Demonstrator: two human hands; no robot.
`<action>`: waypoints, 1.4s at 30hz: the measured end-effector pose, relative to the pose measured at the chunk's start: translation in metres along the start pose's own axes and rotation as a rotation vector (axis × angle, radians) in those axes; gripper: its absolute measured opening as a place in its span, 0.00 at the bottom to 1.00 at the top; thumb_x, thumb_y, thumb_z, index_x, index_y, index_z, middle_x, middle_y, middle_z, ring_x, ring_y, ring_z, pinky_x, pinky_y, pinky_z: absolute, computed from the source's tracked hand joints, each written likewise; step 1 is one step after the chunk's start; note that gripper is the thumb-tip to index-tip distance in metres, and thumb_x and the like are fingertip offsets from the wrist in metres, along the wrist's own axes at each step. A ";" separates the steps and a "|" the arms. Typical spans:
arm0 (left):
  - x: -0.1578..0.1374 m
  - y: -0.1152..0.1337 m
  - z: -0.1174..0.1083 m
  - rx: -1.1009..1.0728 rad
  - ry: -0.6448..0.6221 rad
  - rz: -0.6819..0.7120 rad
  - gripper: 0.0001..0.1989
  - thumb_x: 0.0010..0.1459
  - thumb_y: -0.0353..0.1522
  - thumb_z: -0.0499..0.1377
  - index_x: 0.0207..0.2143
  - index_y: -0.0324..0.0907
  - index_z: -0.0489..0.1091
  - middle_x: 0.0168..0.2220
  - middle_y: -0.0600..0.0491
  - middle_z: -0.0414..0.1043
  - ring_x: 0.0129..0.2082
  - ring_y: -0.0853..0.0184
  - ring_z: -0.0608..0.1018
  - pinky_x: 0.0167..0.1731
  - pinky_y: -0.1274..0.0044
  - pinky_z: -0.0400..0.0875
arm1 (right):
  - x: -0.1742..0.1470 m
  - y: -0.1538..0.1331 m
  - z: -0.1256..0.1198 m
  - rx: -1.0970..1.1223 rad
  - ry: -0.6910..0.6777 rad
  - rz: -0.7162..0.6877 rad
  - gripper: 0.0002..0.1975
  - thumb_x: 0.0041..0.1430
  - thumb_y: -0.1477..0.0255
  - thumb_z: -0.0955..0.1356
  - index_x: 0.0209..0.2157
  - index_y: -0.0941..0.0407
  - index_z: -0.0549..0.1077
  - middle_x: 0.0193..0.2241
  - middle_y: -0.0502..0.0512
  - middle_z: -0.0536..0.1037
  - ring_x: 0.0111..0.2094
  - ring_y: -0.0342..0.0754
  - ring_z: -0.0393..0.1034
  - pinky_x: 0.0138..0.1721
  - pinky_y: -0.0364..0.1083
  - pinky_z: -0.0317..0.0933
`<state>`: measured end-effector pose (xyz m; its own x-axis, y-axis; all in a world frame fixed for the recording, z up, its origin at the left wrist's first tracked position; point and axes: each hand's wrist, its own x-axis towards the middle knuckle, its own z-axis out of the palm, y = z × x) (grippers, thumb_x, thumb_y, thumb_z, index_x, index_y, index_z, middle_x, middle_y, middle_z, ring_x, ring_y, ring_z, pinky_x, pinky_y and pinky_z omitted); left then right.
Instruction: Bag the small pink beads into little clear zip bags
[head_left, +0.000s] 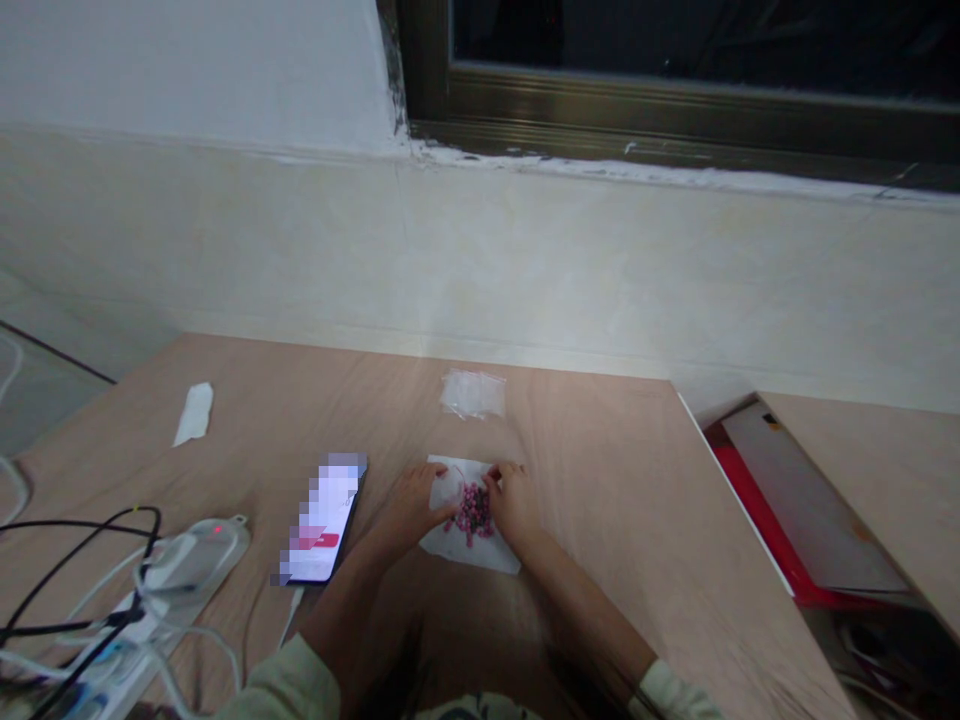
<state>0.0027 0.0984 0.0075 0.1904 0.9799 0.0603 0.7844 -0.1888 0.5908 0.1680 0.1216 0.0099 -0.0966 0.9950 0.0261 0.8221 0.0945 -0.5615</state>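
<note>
A small heap of pink and dark beads or bead-like pieces (474,512) lies on a white square sheet (469,557) on the wooden table. A thin pinkish strand seems to curve up from the heap's left side. My left hand (416,503) rests over the sheet's left edge, its thumb and fingers spread apart, the thumb close to the heap. At the heap's upper right, my right hand (516,505) has thumb and forefinger pinched together. Whatever sits between those fingertips is too small to make out.
A clear plastic packet (474,394) lies behind the sheet. A lit phone (326,520) with a charging cable is to the left. Further left are a power strip (187,565) with tangled cords and a white paper scrap (195,412). A red item (757,520) shows in the gap at right.
</note>
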 end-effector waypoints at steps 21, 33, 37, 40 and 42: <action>-0.004 0.000 -0.001 -0.042 0.019 -0.021 0.23 0.40 0.36 0.61 0.40 0.37 0.63 0.39 0.46 0.69 0.41 0.59 0.69 0.42 0.67 0.63 | -0.017 0.030 0.010 0.085 -0.060 -0.041 0.07 0.47 0.82 0.61 0.28 0.59 0.69 0.29 0.57 0.70 0.33 0.47 0.62 0.35 0.45 0.56; 0.001 0.009 0.003 -0.018 -0.010 -0.027 0.21 0.39 0.35 0.62 0.38 0.40 0.65 0.38 0.47 0.69 0.40 0.59 0.71 0.41 0.69 0.64 | -0.017 0.004 -0.002 0.343 0.024 -0.142 0.05 0.49 0.72 0.64 0.29 0.56 0.70 0.26 0.52 0.70 0.31 0.45 0.62 0.34 0.43 0.56; -0.002 0.002 0.001 -0.020 0.014 -0.031 0.24 0.39 0.37 0.61 0.40 0.38 0.64 0.39 0.46 0.68 0.41 0.58 0.70 0.42 0.68 0.63 | -0.031 0.009 -0.005 0.260 0.062 -0.028 0.04 0.48 0.73 0.64 0.28 0.58 0.67 0.27 0.53 0.69 0.31 0.46 0.62 0.34 0.44 0.56; -0.005 -0.005 0.000 -0.019 0.012 -0.025 0.24 0.40 0.38 0.61 0.41 0.39 0.63 0.40 0.47 0.68 0.42 0.59 0.69 0.43 0.68 0.62 | -0.046 0.017 -0.003 0.180 -0.019 0.004 0.03 0.46 0.74 0.64 0.26 0.58 0.67 0.27 0.54 0.69 0.31 0.47 0.63 0.32 0.44 0.56; -0.007 -0.006 -0.001 -0.015 0.005 -0.027 0.24 0.41 0.38 0.60 0.41 0.39 0.63 0.40 0.47 0.68 0.42 0.59 0.69 0.43 0.68 0.62 | -0.054 0.019 0.000 0.143 -0.071 0.002 0.02 0.47 0.74 0.64 0.26 0.58 0.68 0.27 0.55 0.70 0.31 0.48 0.63 0.32 0.45 0.56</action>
<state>-0.0036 0.0923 0.0044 0.1666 0.9849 0.0481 0.7801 -0.1615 0.6044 0.1889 0.0698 -0.0023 -0.1390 0.9898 -0.0307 0.7348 0.0823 -0.6733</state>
